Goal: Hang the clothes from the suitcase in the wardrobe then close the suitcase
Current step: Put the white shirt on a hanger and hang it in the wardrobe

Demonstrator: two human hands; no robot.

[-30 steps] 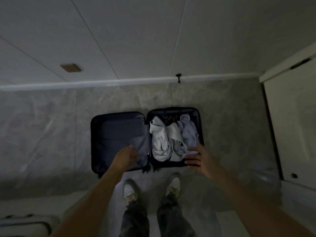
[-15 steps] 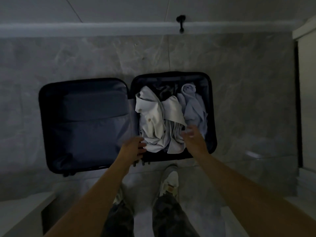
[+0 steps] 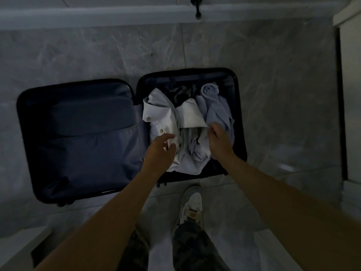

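Open dark suitcase (image 3: pixel 78 137), right half full of crumpled pale clothes (image 3: pixel 175 122)

Both arms extended fwd/down; left hand (image 3: pixel 159 151) fingers spread, right hand (image 3: pixel 219 139) fingers curled, near each other.

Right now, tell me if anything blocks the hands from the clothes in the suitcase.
Nothing visible does. The suitcase lies open, the clothes uncovered, and the left hand and right hand are already over them.
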